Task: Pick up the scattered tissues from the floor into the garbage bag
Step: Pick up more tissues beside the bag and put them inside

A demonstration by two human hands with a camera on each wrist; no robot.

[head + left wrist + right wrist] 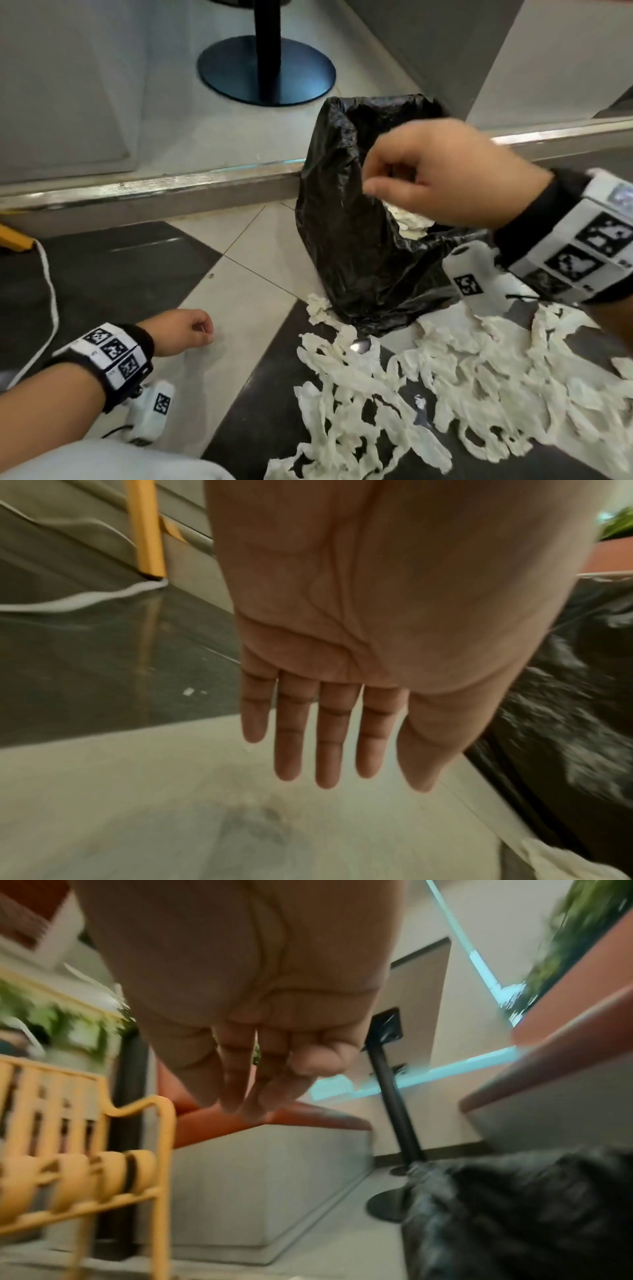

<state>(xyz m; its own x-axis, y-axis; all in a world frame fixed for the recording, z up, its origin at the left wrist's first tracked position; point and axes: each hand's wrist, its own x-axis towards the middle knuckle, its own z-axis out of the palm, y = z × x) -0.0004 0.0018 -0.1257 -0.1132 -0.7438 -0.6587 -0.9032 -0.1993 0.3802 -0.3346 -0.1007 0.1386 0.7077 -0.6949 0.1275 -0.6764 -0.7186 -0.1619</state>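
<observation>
Right hand point(442, 171) above garbage bag point(352, 240); wrist view shows empty fingers point(236, 1080).

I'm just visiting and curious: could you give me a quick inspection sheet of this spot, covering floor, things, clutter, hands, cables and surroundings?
Surface: black and pale tiled floor.
Job's things: black garbage bag standing open, tissue at its mouth; scattered tissues in front of it.
Clutter: nothing seen.
Hands: right hand over the bag's mouth, fingers bent, nothing visibly held; left hand low over the floor, holding nothing.
Cables: white cord on the floor.
Surroundings: black pedestal base, yellow chair.
</observation>
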